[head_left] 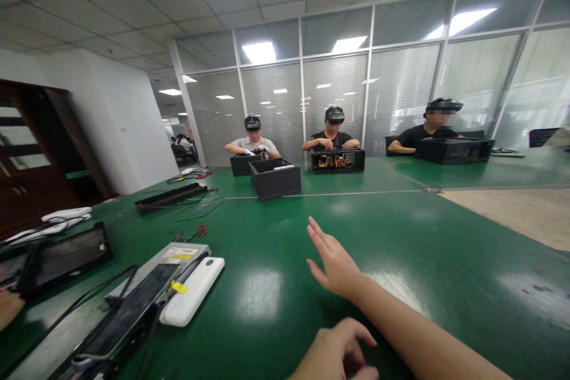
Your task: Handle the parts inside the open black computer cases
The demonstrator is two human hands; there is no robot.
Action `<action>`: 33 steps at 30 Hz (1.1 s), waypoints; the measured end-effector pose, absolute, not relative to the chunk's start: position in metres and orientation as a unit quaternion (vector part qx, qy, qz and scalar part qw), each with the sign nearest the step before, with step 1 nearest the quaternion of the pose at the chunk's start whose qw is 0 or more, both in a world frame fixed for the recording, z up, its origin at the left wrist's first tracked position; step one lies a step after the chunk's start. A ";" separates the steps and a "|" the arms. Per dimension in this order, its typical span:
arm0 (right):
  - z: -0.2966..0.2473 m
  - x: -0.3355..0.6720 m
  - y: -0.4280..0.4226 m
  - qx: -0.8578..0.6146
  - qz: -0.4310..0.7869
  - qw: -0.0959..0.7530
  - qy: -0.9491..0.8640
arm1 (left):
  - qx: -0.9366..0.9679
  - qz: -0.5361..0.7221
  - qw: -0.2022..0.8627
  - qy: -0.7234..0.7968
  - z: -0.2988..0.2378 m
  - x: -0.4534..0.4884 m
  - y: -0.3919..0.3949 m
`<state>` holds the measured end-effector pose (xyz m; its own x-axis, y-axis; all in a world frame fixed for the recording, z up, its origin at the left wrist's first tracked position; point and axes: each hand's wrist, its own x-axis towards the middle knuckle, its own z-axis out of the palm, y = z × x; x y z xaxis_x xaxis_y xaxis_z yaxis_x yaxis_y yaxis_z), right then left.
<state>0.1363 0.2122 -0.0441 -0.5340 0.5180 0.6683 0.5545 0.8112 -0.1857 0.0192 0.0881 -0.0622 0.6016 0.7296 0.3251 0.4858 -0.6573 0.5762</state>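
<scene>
Right hand (333, 264): grip spread, fingers stretched out together with the thumb apart; it lay over the middle of the green desk (267, 237), contact hard to tell.
Left hand (333, 353): grip loosely curled, palm free, just below the right wrist, nearer the desk's near edge.
White pack (193, 297): nearest thing to the hands yet well apart from them, toward the desk's near left corner, a yellow tag (179, 287) on its side.
Silver metal box (151, 266): just beside the pack, partly under a dark panel (138, 303).
Black tray (69, 258): by the left edge, another person's hand (9, 309) close to it.
Loose wires (202, 229): farther in, beyond the box.
Far edge: three people sat behind black cases (276, 181).
</scene>
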 end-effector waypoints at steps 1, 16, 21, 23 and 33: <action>-0.044 0.147 0.208 -0.330 -0.023 0.398 -0.856 | 0.842 0.285 0.258 0.378 -0.064 0.017 0.098; -0.066 0.288 0.131 -0.479 0.101 0.412 -0.769 | 0.568 0.329 0.610 0.444 -0.054 -0.050 0.195; -0.062 0.289 0.139 -0.495 0.146 0.451 -0.728 | 0.610 0.391 0.516 0.456 -0.062 -0.054 0.190; -0.064 0.289 0.142 -0.496 0.167 0.440 -0.730 | 0.646 0.367 0.477 0.469 -0.062 -0.054 0.189; -0.062 0.310 0.152 -0.364 0.568 0.563 -0.477 | 0.732 0.280 0.374 0.496 -0.065 -0.040 0.196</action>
<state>0.3096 0.1520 -0.0621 -0.1008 0.9872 0.1237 -0.2936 0.0893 -0.9518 -0.0403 0.1964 -0.0654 0.3518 0.9353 0.0386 0.5168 -0.2285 0.8251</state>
